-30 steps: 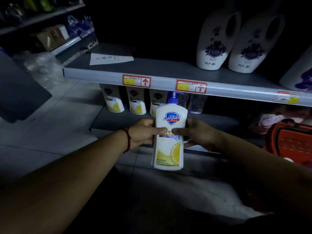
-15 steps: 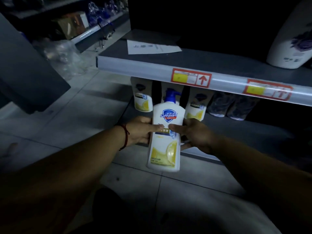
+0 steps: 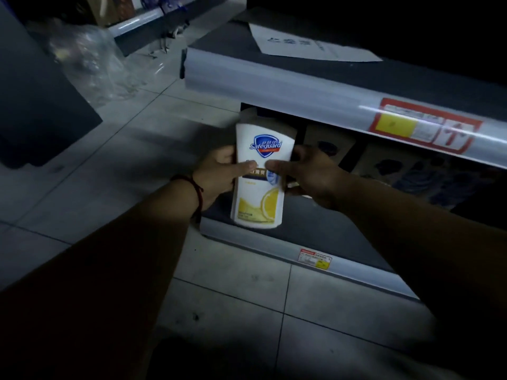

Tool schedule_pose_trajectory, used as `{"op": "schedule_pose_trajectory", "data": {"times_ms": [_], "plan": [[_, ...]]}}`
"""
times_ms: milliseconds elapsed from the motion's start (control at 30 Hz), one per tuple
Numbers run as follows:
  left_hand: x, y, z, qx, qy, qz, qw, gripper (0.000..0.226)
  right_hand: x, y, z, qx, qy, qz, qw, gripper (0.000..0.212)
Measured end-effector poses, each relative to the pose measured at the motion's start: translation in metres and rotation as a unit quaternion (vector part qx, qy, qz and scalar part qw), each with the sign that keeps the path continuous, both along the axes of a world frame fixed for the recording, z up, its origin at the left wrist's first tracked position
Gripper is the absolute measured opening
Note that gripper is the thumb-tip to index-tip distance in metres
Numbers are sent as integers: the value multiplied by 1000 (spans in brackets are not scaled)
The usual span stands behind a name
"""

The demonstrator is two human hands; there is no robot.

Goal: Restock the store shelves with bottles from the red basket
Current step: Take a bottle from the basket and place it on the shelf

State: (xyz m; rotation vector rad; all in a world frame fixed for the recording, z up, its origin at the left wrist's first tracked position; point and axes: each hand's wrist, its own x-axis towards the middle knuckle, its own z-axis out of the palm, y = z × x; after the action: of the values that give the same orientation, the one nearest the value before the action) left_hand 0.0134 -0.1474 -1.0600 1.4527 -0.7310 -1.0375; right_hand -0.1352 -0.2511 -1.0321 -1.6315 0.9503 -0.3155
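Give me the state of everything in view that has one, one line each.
Soap bottle: upright, held from both sides, top hidden under the upper shelf.
Left hand: grips the bottle's left side, thumb on the label.
Right hand: grips its right side, thumb on the label.
Paper sheet: flat on the upper shelf.
Shelved bottles: standing on the bottom shelf.
Plastic bag: crumpled on the floor.

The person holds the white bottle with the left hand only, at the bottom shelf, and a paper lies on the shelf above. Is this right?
Not quite. The head view shows both the left hand and the right hand gripping the bottle, one on each side. The rest holds: bottom shelf, paper on the shelf above.
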Motion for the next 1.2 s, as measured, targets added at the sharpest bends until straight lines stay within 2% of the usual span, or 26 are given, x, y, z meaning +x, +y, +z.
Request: {"op": "schedule_pose_trajectory", "data": {"times_ms": [167, 267, 300, 500, 667, 933, 1000, 1100, 1200], "plan": [[13, -11, -16, -38, -76, 49, 995, 37, 20, -4, -21, -78, -41, -27, 996, 32], [9, -6, -34, -12, -123, 51, 991, 40, 22, 3, -48, -126, -35, -34, 991, 55], [8, -4, -40, -9, -124, 50, 991, 41, 21, 6, -55, -133, -18, -36, 990, 56], [6, -10, -71, 24, -108, 84, 990, 31, 21, 16, -91, -161, 139, -30, 977, 48], [5, -7, -98, 64, -114, 86, 988, 27, 28, 21, -98, -188, 154, -61, 968, 43], [-2, -8, -100, 80, -121, 99, 984, 34, 29, 18, -95, -196, 160, -56, 966, 39], [-1, -10, -104, 79, -121, 99, 985, 39, 29, 18, -95, -187, 153, -57, 969, 41], [7, -19, -125, 90, -137, 100, 981, 65, 30, 17, -95, -192, 160, -60, 967, 41], [16, -27, -149, 93, -131, 93, 983, 69, 31, 17, -93, -200, 167, -61, 963, 40]]}}
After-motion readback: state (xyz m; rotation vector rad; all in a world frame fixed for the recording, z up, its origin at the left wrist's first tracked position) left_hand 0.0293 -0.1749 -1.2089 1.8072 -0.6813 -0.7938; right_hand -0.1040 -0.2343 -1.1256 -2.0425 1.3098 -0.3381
